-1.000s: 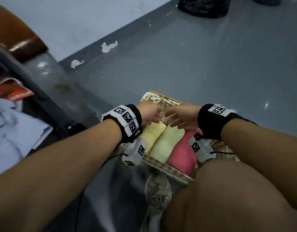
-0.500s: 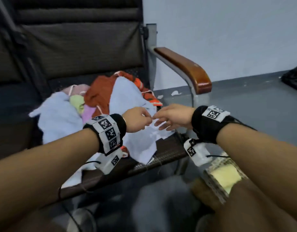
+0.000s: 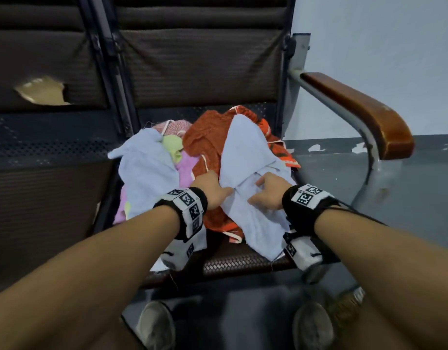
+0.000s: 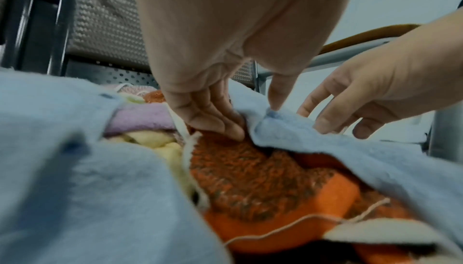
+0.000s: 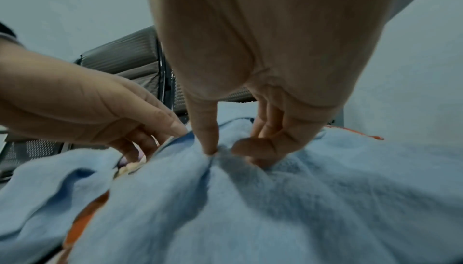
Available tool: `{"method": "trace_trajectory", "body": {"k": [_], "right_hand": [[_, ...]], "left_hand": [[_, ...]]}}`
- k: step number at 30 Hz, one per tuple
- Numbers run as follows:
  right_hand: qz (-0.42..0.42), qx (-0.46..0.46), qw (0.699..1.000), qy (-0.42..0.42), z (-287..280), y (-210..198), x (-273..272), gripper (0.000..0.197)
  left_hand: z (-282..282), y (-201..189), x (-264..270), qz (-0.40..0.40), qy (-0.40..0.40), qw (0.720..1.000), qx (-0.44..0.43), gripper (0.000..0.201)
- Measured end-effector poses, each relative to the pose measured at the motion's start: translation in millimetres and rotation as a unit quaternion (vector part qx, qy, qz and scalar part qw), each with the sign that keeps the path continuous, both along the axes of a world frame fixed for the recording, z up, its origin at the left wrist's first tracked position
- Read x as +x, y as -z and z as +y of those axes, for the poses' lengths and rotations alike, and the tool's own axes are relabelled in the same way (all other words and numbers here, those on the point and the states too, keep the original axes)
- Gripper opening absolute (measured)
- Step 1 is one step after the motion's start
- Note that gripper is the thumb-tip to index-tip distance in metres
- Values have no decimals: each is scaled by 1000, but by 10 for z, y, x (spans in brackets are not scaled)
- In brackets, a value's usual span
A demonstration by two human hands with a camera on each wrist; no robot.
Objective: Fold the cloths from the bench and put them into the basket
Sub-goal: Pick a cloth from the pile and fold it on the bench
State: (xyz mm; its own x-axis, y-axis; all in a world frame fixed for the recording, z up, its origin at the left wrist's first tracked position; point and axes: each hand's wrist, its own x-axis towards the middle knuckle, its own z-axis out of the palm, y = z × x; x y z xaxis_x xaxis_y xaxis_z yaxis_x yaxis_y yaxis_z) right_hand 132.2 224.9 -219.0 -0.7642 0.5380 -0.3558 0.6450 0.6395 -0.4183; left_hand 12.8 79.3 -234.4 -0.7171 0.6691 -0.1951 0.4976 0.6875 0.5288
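Head view, frame centre: cloth pile on bench seat (image 3: pixel 243 261). Light-blue cloth (image 3: pixel 253 173) lies on top of orange cloth (image 3: pixel 205 142), centre-right of pile. Left hand (image 3: pixel 213 189) pinches the blue cloth's left edge, fingers tucked under, thumb on top. Right hand (image 3: pixel 267 195), fingers curled, gathers a bunch of same cloth. 2nd blue cloth (image 3: pixel 147 168) at pile's left. Basket (image 3: pixel 349 301) partly visible, lower right, on floor.

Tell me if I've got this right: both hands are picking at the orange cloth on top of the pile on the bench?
Not quite. Both hands are on the light blue cloth, not the orange one, which lies under it. The right wrist view shows the right hand pinching blue fabric, the left hand at its edge.
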Motion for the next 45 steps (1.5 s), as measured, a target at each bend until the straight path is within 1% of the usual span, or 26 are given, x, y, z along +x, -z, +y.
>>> {"method": "trace_trajectory", "body": {"k": [3,5,6,7,10,11,12,15,18,20,22,24,25,26,28,29,31,32,34,35,36,38,40,42,43,45], "right_hand": [[62,-47,997,6,71,0,-33,34],[108,-100,989,23,136,-1,-34,15],[131,-103,986,30,182,-11,-37,11],[160,-91,982,32,232,-20,-38,17],[267,-43,963,-1,345,-89,-35,54],[285,-18,958,-26,369,-101,-46,58],[282,8,958,-48,397,-97,-66,56],[244,69,964,-75,435,-72,-121,34],[302,132,943,-55,422,-111,-146,18],[334,125,934,-17,369,-216,-146,18],[377,85,922,-24,244,-351,-153,17],[416,67,904,-68,52,-488,-152,16],[427,60,897,-96,-45,-546,-155,15],[433,51,892,-121,-131,-592,-157,15],[439,24,886,-149,-231,-651,-162,15],[441,6,885,-150,-246,-659,-152,16],[436,-31,890,-129,-190,-637,-115,24],[413,-37,903,-112,-118,-609,-90,31],[300,11,948,-103,64,-513,-31,35],[219,55,968,-104,147,-454,4,30],[155,89,979,-99,223,-395,37,26],[102,116,986,-58,348,-308,94,30],[116,110,987,7,421,-279,124,23],[182,91,978,46,435,-307,122,18],[226,74,970,47,418,-341,115,20],[317,29,948,28,341,-440,96,22]], "left_hand": [[122,-28,12,18,-3,999,45,31],[182,-117,53,40,-15,994,102,28],[203,-174,76,50,-21,989,138,26],[217,-233,102,60,-24,983,173,24],[222,-441,225,64,-9,967,246,29],[211,-486,257,58,0,963,263,30],[198,-520,287,53,4,959,277,30],[143,-609,348,62,-6,952,300,33],[42,-620,321,115,-21,946,302,38],[-31,-578,266,149,-24,950,273,33],[-82,-526,236,130,-36,961,242,16],[-104,-454,215,67,-32,972,221,56],[-101,-438,213,32,-30,975,220,69],[-95,-423,213,15,-26,976,216,66],[-70,-407,181,18,-16,981,192,25],[-66,-433,178,24,-16,983,183,12],[-60,-489,143,17,-58,977,206,18],[-59,-523,117,2,-92,968,232,21],[-59,-609,78,-25,-144,947,286,27],[-51,-649,66,-42,-160,935,314,31],[-42,-684,62,-56,-173,924,336,34],[-28,-712,39,-57,-207,910,354,34],[-21,-734,-5,-45,-234,899,366,28],[-29,-733,-61,-24,-237,900,364,24],[-37,-710,-109,-15,-231,907,353,20],[-42,-641,-182,13,-206,936,286,23]]}}
